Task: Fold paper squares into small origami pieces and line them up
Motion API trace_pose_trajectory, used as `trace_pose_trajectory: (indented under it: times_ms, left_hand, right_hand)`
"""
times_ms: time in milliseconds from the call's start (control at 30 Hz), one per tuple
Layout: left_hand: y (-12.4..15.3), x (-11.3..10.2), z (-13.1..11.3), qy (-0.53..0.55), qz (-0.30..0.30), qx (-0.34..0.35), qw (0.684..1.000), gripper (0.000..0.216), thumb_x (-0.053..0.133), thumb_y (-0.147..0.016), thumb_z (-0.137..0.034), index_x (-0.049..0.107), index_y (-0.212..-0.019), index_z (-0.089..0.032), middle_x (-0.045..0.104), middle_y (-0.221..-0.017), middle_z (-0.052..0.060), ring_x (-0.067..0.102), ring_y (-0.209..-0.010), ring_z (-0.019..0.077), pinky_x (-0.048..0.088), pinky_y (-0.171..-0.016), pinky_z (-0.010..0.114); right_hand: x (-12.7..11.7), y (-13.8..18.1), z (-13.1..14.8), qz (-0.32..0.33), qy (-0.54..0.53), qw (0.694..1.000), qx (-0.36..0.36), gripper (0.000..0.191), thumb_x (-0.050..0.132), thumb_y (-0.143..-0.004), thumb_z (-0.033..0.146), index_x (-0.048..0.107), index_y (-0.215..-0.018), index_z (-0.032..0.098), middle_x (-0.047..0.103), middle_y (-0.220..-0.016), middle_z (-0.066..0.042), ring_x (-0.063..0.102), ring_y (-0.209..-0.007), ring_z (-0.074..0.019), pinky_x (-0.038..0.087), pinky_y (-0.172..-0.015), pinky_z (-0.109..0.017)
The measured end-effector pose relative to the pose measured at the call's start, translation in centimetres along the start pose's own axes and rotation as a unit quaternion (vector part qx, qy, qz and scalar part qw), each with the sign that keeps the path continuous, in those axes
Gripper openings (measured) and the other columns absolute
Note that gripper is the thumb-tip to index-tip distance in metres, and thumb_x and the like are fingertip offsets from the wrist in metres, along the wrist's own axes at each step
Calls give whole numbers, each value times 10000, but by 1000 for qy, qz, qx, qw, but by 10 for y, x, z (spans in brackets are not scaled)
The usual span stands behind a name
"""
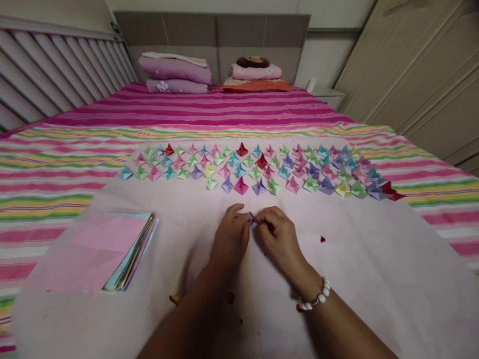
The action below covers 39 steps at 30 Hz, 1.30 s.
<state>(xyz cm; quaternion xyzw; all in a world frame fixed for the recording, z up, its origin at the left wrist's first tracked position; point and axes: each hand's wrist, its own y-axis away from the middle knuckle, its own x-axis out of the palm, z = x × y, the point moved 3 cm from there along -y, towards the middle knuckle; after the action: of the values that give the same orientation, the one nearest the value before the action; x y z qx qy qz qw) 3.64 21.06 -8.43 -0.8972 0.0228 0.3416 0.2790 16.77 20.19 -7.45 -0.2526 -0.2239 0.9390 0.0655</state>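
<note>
Between my two hands is a small blue piece of folded paper [252, 218], mostly hidden by the fingers. My left hand [232, 232] pinches its left side with thumb and forefinger. On the other side, the fingertips of my right hand [279, 232] are closed on it too; a white bead bracelet [318, 298] circles that wrist. Just beyond the hands stand rows of small folded paper boats in several colours, among them a magenta paper boat [241, 186] and a purple paper boat [259, 187].
A stack of coloured paper sheets [90, 249], pink on top, lies at the left on the pale board [374, 259]. Small red scraps [322, 239] are scattered near my arms. Behind are a striped bedspread [232, 112], folded purple bedding [175, 72] and a grey headboard [258, 32].
</note>
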Motion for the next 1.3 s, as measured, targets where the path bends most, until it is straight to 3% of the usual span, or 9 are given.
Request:
trace_pose_trajectory:
  times_ms: [133, 500, 700, 933, 1067, 1300]
  left_hand:
    - [1, 1, 2, -18, -4, -6, 1000, 199, 487, -841, -74, 617, -959, -168, 565, -1123, 127, 604, -1017, 220, 529, -850, 382]
    - [0, 0, 3, -13, -64, 14, 998, 219, 493, -802, -28, 578, -951, -166, 574, -1072, 107, 576, -1058, 203, 504, -910, 362]
    - [1, 1, 3, -7, -44, 17, 999, 296, 438, -767, 22, 585, -940, -168, 564, -1083, 110, 535, -1143, 217, 490, -926, 376]
    - [1, 1, 4, -3, -29, 6, 1000, 218, 443, -807, -16, 582, -879, -168, 559, -1041, 108, 543, -1117, 219, 498, -899, 379]
    - [0, 1, 4, -15, -18, 3, 1000, 207, 441, -822, -28, 579, -876, -172, 560, -1016, 95, 536, -1115, 223, 495, -903, 393]
    - [1, 2, 7, -19, -31, 1, 999, 191, 456, -812, -30, 578, -859, -169, 568, -987, 90, 550, -1084, 229, 500, -890, 390]
  right_hand:
    - [1, 0, 1, 1, 2, 1000, 0, 229, 479, -733, 20, 630, -755, 191, 590, -808, -53, 575, -757, -188, 475, -678, -310]
    - [1, 0, 0, 0, 13, 1000, -15, 235, 498, -745, 7, 641, -801, 184, 605, -783, -33, 579, -730, -167, 459, -656, -280]
    - [1, 0, 4, 13, -8, 1000, -24, 213, 504, -750, 23, 639, -782, 184, 600, -777, -34, 573, -725, -166, 451, -645, -279]
    - [1, 0, 4, 36, -15, 999, -9, 219, 512, -713, 16, 653, -780, 170, 586, -749, -31, 556, -679, -159, 437, -607, -269]
    - [3, 2, 3, 61, 12, 998, -15, 281, 486, -725, 12, 668, -865, 175, 560, -767, -31, 556, -704, -165, 442, -629, -276]
    - [4, 3, 5, 77, 64, 994, -34, 224, 479, -731, 19, 619, -792, 183, 523, -776, -26, 533, -685, -160, 419, -614, -276]
